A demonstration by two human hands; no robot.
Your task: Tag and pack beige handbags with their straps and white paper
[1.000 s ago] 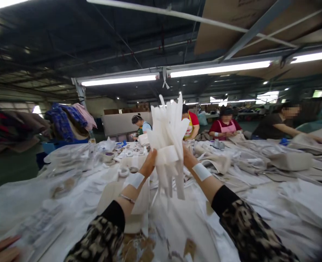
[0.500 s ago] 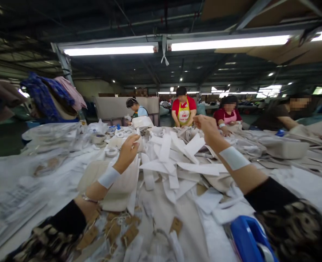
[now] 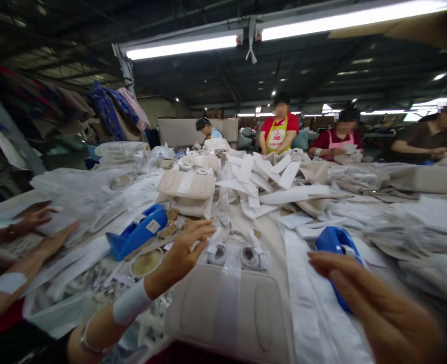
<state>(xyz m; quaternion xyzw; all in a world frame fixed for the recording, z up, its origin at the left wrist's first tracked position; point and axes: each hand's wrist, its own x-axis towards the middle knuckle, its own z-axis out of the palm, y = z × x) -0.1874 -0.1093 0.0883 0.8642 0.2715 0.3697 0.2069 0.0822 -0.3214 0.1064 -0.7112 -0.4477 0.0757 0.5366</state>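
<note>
**Bundle let go, both hands down low and empty**

Spread wide on the left hand (image 3: 185,250): fingers (image 3: 202,228) apart, pinching nothing, hovering just above the small white rolls (image 3: 249,255) at the far edge of the beige padded panel (image 3: 208,313). Cannot tell whether touching or just clear. On the right hand (image 3: 363,290): fingers (image 3: 321,260) stretched out side by side, holding nothing, lying right against the near side of a blue tape dispenser (image 3: 335,241) without closing round it.

No longer raised in front with the bundle of white strips (image 3: 257,177) between them, as a second ago. Dropped since then, the strips scattered loose on the surface (image 3: 306,298), well beyond both hands, past the panel and the rolls. Brought down and nearer to the body instead, over the panel with its pale band across the middle.

Further out, to the left: a second blue dispenser (image 3: 136,235), brown tags (image 3: 170,228) beside it, a round tin (image 3: 146,263) just in front. At the left edge, a co-worker's hands (image 3: 37,218) resting on clear wrapping. Across the far side, more people seated at the same heaped surface.
</note>
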